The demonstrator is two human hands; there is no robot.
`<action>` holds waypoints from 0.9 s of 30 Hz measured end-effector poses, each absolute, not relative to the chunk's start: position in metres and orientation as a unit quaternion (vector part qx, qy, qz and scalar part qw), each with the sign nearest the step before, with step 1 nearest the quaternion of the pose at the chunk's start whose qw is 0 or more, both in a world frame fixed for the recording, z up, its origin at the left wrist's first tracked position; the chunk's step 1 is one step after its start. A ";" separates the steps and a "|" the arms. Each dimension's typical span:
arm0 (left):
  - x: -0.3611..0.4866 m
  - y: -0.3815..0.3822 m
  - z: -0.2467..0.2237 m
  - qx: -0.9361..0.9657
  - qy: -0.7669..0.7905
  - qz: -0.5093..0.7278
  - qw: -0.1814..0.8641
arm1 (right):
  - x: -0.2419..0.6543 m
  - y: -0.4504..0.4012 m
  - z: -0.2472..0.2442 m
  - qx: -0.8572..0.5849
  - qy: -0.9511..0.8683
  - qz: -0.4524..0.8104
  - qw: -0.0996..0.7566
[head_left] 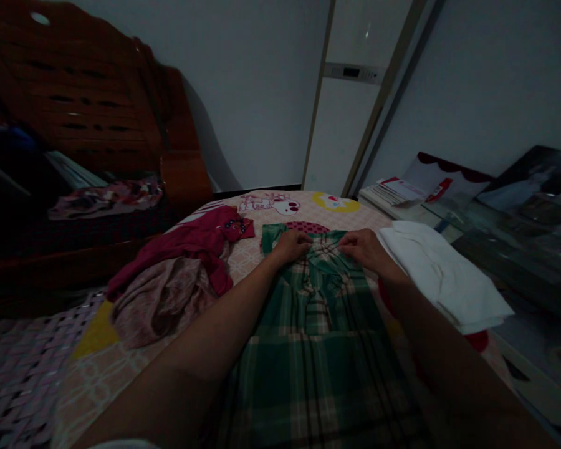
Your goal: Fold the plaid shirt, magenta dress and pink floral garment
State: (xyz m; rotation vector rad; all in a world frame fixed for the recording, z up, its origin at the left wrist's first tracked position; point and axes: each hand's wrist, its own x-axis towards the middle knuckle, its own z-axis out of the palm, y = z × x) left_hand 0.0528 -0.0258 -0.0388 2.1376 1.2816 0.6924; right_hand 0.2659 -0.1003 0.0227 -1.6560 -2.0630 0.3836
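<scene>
A green plaid dress (318,368) with white and dark lines lies lengthwise before me, a seam running across its middle. Its upper part is bunched and creased between my hands. My left hand (290,246) is closed, its fingertips pinching the cloth near the top left. Opposite it, my right hand (362,247) pinches the top right part between thumb and fingers. The dress's lower end runs out of view towards me, between my forearms.
Left of the dress lie a crumpled magenta garment (191,243) and a pinkish patterned cloth (163,299). Folded white cloth (444,274) sits at the right. Everything rests on a pink printed cover (98,374). A wooden bench (182,174) stands left; a glass-topped table (509,243) is right.
</scene>
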 end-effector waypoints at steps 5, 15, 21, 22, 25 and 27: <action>0.052 -0.026 -0.038 0.783 0.479 0.257 0.302 | 0.235 -0.148 0.025 -0.511 -0.815 0.255 0.099; 0.051 -0.028 -0.035 0.745 0.470 0.279 0.383 | 0.227 -0.153 0.020 -0.454 -0.817 0.351 0.058; 0.052 -0.026 -0.034 0.742 0.477 0.307 0.356 | 0.232 -0.155 0.022 -0.402 -0.826 0.391 0.058; 0.052 -0.025 -0.034 0.748 0.480 0.311 0.336 | 0.230 -0.155 0.018 -0.400 -0.832 0.380 0.054; 0.052 -0.024 -0.035 0.775 0.484 0.302 0.270 | 0.225 -0.153 0.008 -0.397 -0.834 0.381 0.044; 0.052 -0.025 -0.035 0.793 0.482 0.288 0.236 | 0.226 -0.150 0.005 -0.403 -0.801 0.439 0.055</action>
